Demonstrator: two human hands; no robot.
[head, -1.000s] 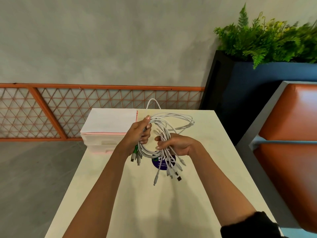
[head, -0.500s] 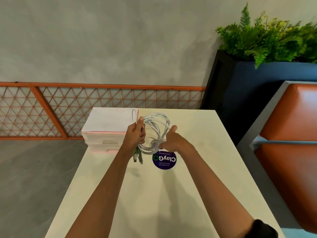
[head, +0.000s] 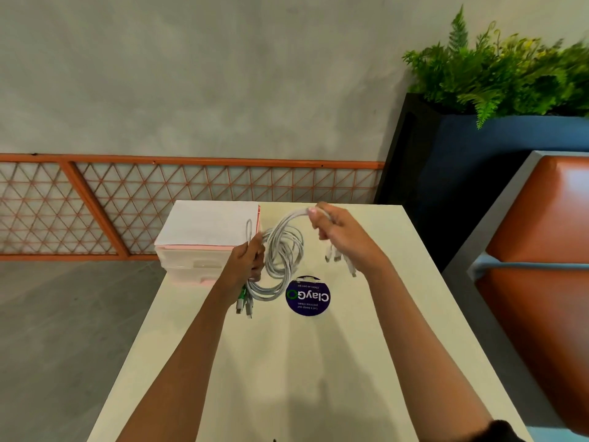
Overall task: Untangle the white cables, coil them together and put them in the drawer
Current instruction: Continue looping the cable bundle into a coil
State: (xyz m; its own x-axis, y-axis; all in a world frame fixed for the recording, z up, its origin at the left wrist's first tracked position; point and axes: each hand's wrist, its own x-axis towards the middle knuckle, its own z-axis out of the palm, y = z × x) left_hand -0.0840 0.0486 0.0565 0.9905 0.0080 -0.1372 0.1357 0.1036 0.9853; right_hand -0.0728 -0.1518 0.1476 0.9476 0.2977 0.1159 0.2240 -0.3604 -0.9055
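Observation:
A bundle of white cables (head: pixel 282 253) hangs in loops above the cream table (head: pixel 287 362). My left hand (head: pixel 250 261) grips the left side of the coil, with green and silver plugs dangling below it. My right hand (head: pixel 342 237) is raised to the right, pinching a strand that arcs back to the coil, with several plug ends hanging under its palm. The pink and white drawer unit (head: pixel 207 242) stands at the table's far left corner, just beyond my left hand; its drawers look closed.
A round dark blue sticker (head: pixel 307 296) lies on the table under the coil. An orange lattice rail (head: pixel 159 202) runs behind the table. A dark planter with ferns (head: pixel 462 148) and an orange padded seat (head: pixel 541 266) stand to the right.
My right hand has moved from the coil's lower right up and to the right, drawing a strand and the plug ends out. My left hand keeps its hold on the coil.

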